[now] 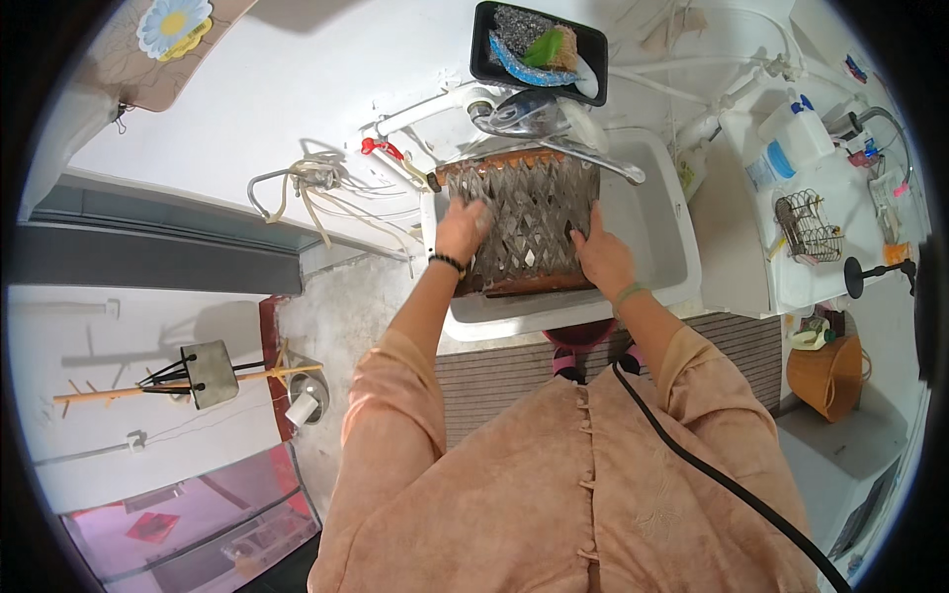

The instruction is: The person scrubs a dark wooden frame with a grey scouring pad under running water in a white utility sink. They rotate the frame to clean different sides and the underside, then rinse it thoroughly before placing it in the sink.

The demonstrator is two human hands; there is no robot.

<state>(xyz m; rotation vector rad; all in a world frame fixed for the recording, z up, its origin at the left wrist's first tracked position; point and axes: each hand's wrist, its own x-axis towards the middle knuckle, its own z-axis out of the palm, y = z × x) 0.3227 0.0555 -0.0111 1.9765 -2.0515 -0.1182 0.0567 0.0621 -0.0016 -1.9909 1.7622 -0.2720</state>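
Note:
A grey lattice panel (519,222) with brown wooden-looking bars along its far and near edges lies in and across the left part of a white sink (656,215). My left hand (464,231) is on the panel's left side; its fingertips are blurred, so its grip is unclear. My right hand (604,256) holds the right edge, with the thumb on top and the other fingers partly hidden. Beyond the panel, a metal faucet (593,159) reaches over the sink from the wall side.
A black tray (482,67) with scrubbers and a sponge sits beyond the faucet. White pipe with a red valve handle (382,148) runs left of it. On the right, a white counter (741,185) bears a wire basket (809,226) and a plastic jug (797,141). A basin (582,335) stands below the sink.

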